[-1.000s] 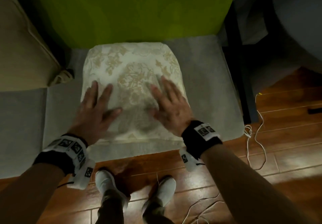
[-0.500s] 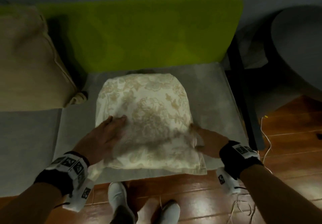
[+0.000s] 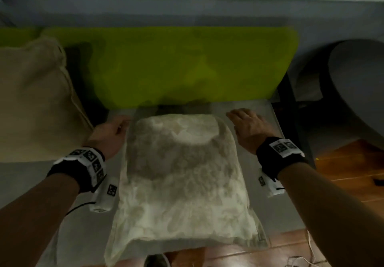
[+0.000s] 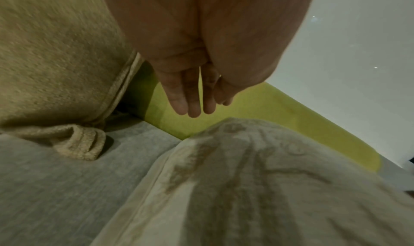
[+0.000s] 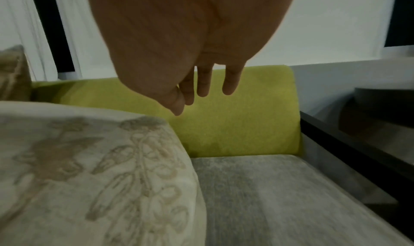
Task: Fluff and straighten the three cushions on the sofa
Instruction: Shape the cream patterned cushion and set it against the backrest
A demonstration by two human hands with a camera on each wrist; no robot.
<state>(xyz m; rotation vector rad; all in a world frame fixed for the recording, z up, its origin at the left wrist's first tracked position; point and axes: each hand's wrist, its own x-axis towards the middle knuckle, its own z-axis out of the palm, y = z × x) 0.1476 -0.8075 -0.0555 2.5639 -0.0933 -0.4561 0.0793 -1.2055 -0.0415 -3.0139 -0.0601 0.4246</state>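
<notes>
Now hands (image 3: 110, 135) (image 3: 249, 129) flank floral cushion (image 3: 182, 179) edges, untouching.

Two cushions are showing on the sofa: one white flowery cushion (image 3: 182, 175) and one tan cushion (image 3: 31, 104). Two hands are showing, one left hand (image 3: 108, 135) and one right hand (image 3: 249, 127). One green backrest (image 3: 187, 67) is standing behind.
</notes>
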